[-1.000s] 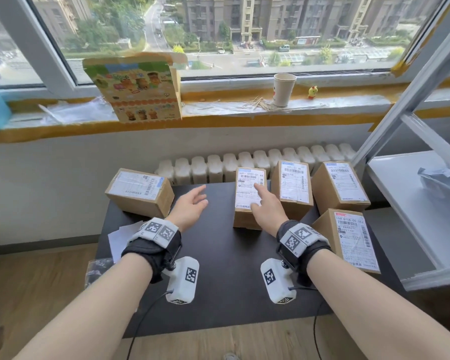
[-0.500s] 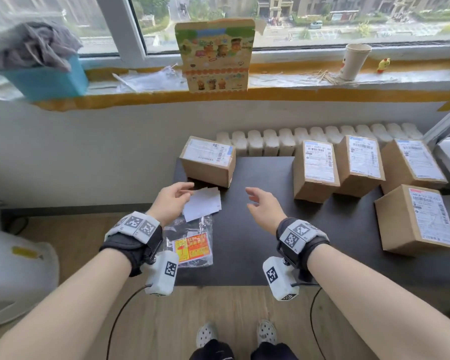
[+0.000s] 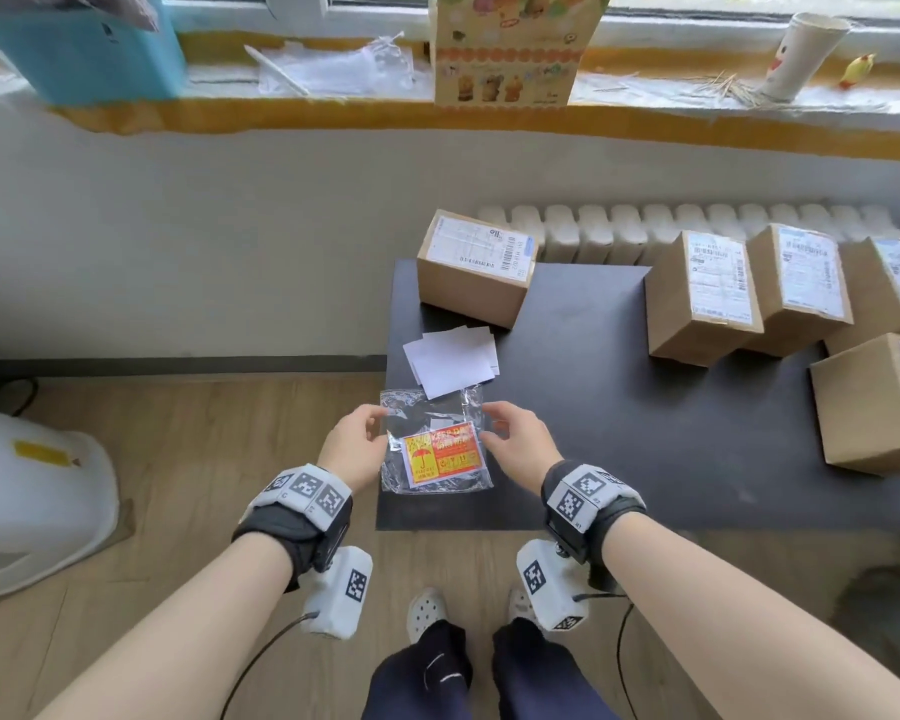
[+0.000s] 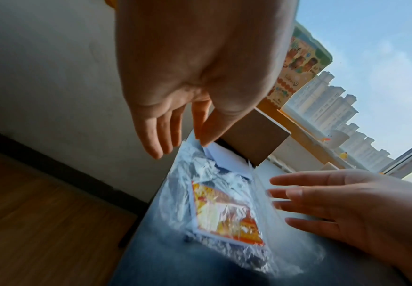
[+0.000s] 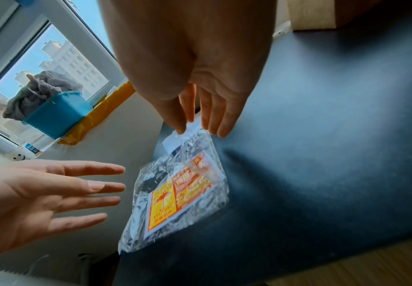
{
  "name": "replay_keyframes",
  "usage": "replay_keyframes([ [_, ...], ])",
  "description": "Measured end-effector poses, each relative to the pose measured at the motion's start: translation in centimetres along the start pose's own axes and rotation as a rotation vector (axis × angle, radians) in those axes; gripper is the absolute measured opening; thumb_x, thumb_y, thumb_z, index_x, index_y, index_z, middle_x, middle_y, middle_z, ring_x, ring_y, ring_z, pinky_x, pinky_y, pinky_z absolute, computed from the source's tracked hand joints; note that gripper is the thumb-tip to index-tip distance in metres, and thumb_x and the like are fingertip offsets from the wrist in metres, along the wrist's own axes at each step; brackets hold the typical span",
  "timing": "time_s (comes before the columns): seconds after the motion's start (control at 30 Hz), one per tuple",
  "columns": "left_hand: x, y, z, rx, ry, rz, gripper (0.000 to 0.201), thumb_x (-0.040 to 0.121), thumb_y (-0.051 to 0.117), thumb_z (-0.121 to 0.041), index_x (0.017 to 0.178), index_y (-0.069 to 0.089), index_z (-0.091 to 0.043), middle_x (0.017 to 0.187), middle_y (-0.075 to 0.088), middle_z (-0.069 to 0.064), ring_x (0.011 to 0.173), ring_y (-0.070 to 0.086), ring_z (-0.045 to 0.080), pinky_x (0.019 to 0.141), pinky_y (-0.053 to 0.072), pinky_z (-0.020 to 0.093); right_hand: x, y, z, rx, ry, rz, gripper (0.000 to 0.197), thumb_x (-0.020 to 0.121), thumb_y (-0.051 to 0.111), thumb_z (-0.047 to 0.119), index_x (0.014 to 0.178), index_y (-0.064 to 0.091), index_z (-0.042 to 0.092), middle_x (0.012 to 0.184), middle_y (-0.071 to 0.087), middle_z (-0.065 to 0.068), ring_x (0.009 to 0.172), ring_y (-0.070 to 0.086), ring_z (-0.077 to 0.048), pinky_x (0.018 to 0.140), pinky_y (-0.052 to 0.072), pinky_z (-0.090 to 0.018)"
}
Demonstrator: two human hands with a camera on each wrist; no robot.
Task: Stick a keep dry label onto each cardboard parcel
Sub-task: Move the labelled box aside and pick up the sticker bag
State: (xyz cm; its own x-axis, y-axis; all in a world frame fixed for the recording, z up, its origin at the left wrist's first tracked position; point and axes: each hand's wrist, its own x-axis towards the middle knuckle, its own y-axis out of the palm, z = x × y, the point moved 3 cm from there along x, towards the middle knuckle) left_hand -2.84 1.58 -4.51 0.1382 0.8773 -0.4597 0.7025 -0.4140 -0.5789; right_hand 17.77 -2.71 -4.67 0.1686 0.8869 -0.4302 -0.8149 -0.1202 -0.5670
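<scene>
A clear plastic bag (image 3: 435, 449) holding red and yellow keep dry labels (image 3: 440, 452) lies on the front left corner of the black table (image 3: 619, 418). My left hand (image 3: 357, 441) is at the bag's left edge and my right hand (image 3: 513, 439) at its right edge, both with straight, spread fingers. In the wrist views the bag (image 4: 224, 209) (image 5: 175, 197) lies flat between the two hands, and neither grips it. One cardboard parcel (image 3: 476, 267) stands at the table's back left. Several more parcels (image 3: 702, 298) stand to the right.
White paper slips (image 3: 453, 361) lie just behind the bag. A white appliance (image 3: 32, 501) stands on the floor at left. On the window sill are a blue tub (image 3: 84, 49), a colourful carton (image 3: 510, 49) and a paper cup (image 3: 801, 49). A radiator (image 3: 645, 226) runs behind the table.
Both hands have come back and left, from the parcels and paper slips to either side of the label bag. The head view has swung left and down.
</scene>
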Motion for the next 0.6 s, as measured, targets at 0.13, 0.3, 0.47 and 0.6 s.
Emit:
replay_keyframes([
  [0.13, 0.3, 1.0, 2.0, 0.006, -0.133, -0.016, 0.051, 0.089, 0.057, -0.011, 0.137, 0.039, -0.009, 0.136, 0.05, 0.015, 0.123, 0.05, 0.028, 0.099, 0.04, 0.036, 0.0, 1.5, 0.2, 0.043, 0.041, -0.012, 0.053, 0.087, 0.065, 0.037, 0.134, 0.047, 0.019, 0.129, 0.056, -0.002, 0.118, 0.053, -0.018, 0.096, 0.047, -0.034],
  [0.3, 0.7, 2.3, 3.1, -0.096, -0.206, -0.034, 0.052, 0.087, 0.061, -0.013, 0.135, 0.041, -0.009, 0.122, 0.059, 0.013, 0.11, 0.057, 0.027, 0.089, 0.043, 0.033, 0.4, 2.7, -0.3, 0.0, 0.068, -0.013, 0.059, 0.08, 0.073, 0.034, 0.131, 0.047, 0.019, 0.129, 0.054, -0.001, 0.116, 0.054, -0.017, 0.096, 0.047, -0.032],
  [0.47, 0.8, 2.7, 3.3, -0.158, -0.203, -0.107, 0.045, 0.084, 0.066, -0.015, 0.126, 0.051, -0.008, 0.109, 0.063, 0.011, 0.102, 0.06, 0.025, 0.086, 0.045, 0.032, 0.7, 2.8, -0.7, 0.016, 0.072, -0.062, 0.044, 0.087, 0.066, 0.022, 0.127, 0.051, 0.016, 0.129, 0.055, -0.003, 0.116, 0.054, -0.017, 0.095, 0.049, -0.031],
  [0.6, 0.5, 3.1, 3.2, -0.173, -0.159, -0.14, 0.023, 0.079, 0.071, -0.013, 0.099, 0.059, -0.013, 0.096, 0.062, 0.005, 0.095, 0.06, 0.022, 0.083, 0.048, 0.031, 0.9, 2.8, -1.3, 0.027, 0.097, -0.074, 0.019, 0.091, 0.058, 0.017, 0.11, 0.061, 0.014, 0.117, 0.063, -0.006, 0.107, 0.061, -0.017, 0.085, 0.05, -0.026],
])
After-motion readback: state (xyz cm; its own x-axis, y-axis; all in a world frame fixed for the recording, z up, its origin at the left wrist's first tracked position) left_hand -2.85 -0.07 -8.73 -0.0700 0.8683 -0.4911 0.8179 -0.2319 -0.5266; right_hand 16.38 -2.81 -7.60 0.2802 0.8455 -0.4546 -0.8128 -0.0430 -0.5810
